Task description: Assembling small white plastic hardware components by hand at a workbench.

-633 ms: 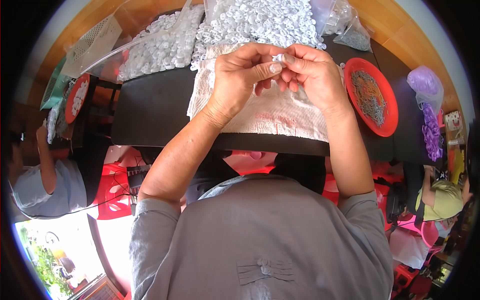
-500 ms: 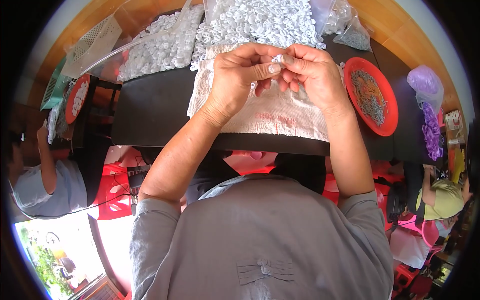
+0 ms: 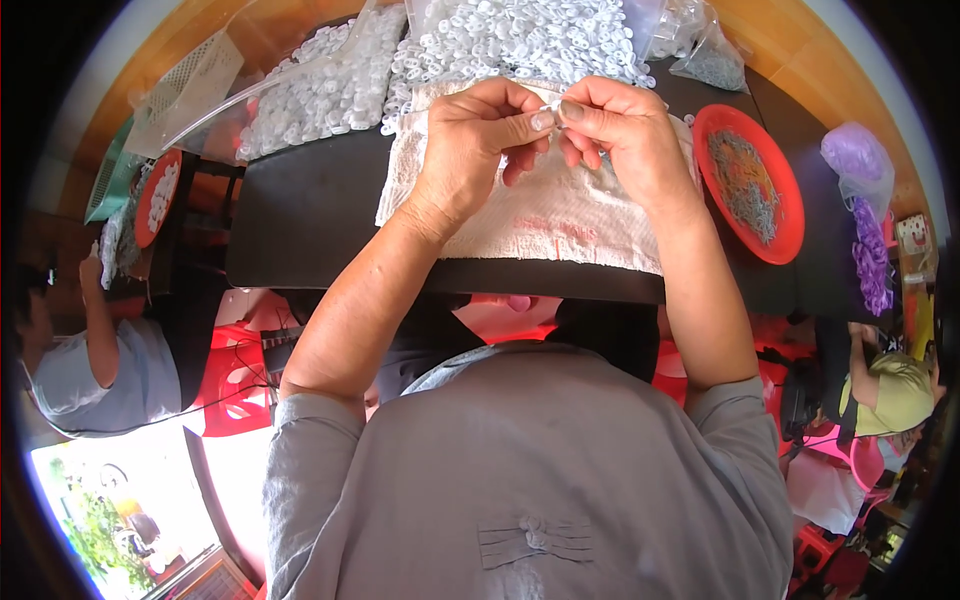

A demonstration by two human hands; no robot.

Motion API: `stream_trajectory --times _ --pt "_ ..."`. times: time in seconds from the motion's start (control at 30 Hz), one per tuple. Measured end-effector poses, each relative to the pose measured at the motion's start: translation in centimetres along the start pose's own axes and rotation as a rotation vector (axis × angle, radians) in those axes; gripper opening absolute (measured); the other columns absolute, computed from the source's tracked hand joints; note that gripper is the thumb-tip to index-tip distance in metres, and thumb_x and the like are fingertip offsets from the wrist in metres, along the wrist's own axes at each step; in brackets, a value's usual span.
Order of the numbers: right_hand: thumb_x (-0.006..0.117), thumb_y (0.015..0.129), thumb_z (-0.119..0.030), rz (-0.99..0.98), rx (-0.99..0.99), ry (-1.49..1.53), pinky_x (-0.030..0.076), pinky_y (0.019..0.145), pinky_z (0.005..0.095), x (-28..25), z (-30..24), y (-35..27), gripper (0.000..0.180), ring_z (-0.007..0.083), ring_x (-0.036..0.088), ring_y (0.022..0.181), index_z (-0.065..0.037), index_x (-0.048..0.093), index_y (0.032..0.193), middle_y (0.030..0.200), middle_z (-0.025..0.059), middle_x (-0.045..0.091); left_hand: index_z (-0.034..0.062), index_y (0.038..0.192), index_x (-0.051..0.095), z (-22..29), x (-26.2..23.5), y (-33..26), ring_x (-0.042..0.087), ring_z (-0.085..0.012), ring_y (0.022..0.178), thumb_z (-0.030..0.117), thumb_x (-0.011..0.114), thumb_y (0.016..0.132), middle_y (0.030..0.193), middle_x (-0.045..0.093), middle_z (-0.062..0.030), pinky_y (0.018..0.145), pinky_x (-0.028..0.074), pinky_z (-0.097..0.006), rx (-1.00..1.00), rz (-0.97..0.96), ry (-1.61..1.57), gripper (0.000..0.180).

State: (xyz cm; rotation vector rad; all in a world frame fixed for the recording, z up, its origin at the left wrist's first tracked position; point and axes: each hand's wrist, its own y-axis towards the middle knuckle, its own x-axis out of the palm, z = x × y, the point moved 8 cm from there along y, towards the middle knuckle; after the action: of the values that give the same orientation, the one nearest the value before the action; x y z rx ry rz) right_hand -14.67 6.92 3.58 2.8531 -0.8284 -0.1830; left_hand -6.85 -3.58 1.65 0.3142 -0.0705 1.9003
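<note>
Both my hands meet above a cream towel (image 3: 540,225) spread on the dark table (image 3: 300,215). Between thumb and fingers, my left hand (image 3: 465,140) pinches a small white plastic piece (image 3: 553,106). My right hand (image 3: 632,135) is closed in a pinch against the same piece, its thumb next to the left one. Whether the right fingers also hold a tiny part is hidden. Just beyond lies a heap of white oval plastic pieces (image 3: 520,40). To the right, an orange-red dish (image 3: 792,235) holds many thin grey metal bits (image 3: 740,190).
A clear bag of white pieces (image 3: 325,100) lies at the back left. Another clear bag (image 3: 715,65) with grey bits sits at the back right. Purple bundled material (image 3: 866,250) is at the far right. Other people sit at left (image 3: 105,370) and right (image 3: 888,395).
My hands have shifted slightly upward in the picture, and their fingertips still meet at the white piece. The curled fingers under them have moved a little apart.
</note>
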Motion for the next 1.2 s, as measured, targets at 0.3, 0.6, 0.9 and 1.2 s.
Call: stream_trajectory --times 0.3,0.6,0.9,1.2 --pt "0.063 0.088 -0.019 -0.035 0.026 0.132 0.037 0.047 0.0207 0.3 1.0 0.1 0.021 0.0112 0.056 0.053 0.000 0.061 0.079 0.060 0.0016 0.054 -0.0022 0.096 0.064 0.9 0.4 -0.1 0.058 -0.0112 0.056 0.003 0.070 0.082 0.078 0.066 -0.0080 0.042 0.041 -0.021 0.128 -0.034 -0.035 0.016" --pt "0.065 0.089 -0.024 -0.214 0.126 0.450 0.036 0.047 0.0198 1.6 1.6 -0.1 0.027 0.0130 0.054 0.051 0.003 0.062 0.086 0.063 0.0037 0.054 -0.0009 0.093 0.064 1.2 1.2 -0.5 0.058 -0.0102 0.057 0.006 0.074 0.079 0.075 0.065 -0.0063 0.042 0.041 -0.021 0.168 -0.123 -0.104 0.019" --pt "0.066 0.087 -0.023 -0.230 0.145 0.491 0.033 0.045 0.0200 2.3 1.3 -0.5 0.028 0.0155 0.052 0.050 0.003 0.057 0.081 0.057 0.0023 0.045 0.0042 0.081 0.061 1.1 1.0 -0.9 0.056 -0.0054 0.056 0.010 0.077 0.079 0.071 0.065 -0.0049 0.041 0.037 -0.018 0.250 -0.085 -0.014 0.017" --pt "0.062 0.090 -0.018 -0.251 0.094 0.472 0.034 0.044 0.0189 1.9 1.1 -0.3 0.023 0.0131 0.051 0.049 0.003 0.058 0.085 0.058 0.0016 0.048 0.0041 0.085 0.056 1.2 1.5 -0.9 0.052 -0.0089 0.057 0.006 0.074 0.080 0.077 0.061 -0.0048 0.048 0.040 -0.021 0.299 -0.148 0.003 0.019"
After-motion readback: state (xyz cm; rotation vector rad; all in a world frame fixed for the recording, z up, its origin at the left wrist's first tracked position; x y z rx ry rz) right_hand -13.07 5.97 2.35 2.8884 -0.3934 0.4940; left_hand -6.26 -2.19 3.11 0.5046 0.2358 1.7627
